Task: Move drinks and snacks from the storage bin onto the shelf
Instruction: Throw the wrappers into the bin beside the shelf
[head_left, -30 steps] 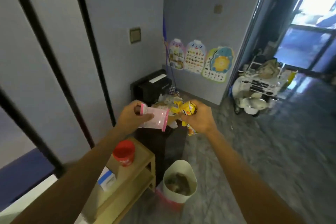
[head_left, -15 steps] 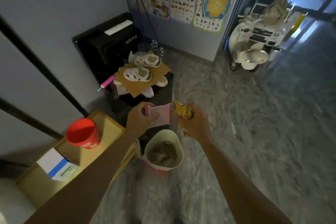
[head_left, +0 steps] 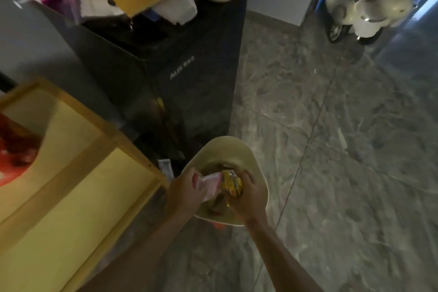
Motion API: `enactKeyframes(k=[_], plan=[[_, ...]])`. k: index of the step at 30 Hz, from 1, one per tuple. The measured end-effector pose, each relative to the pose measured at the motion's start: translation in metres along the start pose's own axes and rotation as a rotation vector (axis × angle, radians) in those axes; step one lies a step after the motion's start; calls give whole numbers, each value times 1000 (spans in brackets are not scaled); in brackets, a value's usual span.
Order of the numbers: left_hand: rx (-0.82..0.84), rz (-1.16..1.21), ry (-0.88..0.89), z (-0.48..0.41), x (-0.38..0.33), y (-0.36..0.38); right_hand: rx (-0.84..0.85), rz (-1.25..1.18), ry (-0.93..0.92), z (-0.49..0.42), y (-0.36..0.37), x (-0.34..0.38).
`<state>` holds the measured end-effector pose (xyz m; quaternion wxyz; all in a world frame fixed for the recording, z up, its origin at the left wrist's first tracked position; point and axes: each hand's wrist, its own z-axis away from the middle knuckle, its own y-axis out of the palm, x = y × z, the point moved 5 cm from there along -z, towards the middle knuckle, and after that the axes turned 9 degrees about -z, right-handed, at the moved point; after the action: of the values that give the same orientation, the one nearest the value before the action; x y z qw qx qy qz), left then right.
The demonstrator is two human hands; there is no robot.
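Two packets hang over the storage bin (head_left: pixel 225 144), lower centre: left hand (head_left: pixel 187 193) grips the pink packet (head_left: pixel 210 184), right hand (head_left: pixel 248 199) the yellow packet (head_left: pixel 233 184). Shelf (head_left: pixel 83 173) lies frame-left, nearer the left hand.

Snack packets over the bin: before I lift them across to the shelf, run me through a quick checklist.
1. Left hand grips the pink packet: ok.
2. Right hand grips the yellow packet: ok.
3. Packets lifted clear of the bin: cannot tell; both hands sit over its mouth.
4. Free room on the shelf: ok, bare wood shows beside the red cup.
5. More snacks left in the bin: cannot tell; the hands hide most of the inside.
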<state>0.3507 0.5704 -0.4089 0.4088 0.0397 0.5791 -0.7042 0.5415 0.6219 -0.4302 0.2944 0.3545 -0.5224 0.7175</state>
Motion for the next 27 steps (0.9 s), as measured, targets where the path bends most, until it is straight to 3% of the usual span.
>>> enactKeyframes(k=[6, 12, 18, 27], plan=[[58, -25, 72, -5, -3, 31, 93, 95, 82, -11, 29, -43], [56, -143, 162, 9, -24, -13, 76, 154, 18, 1, -23, 14], [-43, -260, 334, 41, -107, -149, 41, 211, -42, 15, -146, 135], [-261, -253, 549, 127, -302, -414, -83, 247, -199, 55, -373, 413]])
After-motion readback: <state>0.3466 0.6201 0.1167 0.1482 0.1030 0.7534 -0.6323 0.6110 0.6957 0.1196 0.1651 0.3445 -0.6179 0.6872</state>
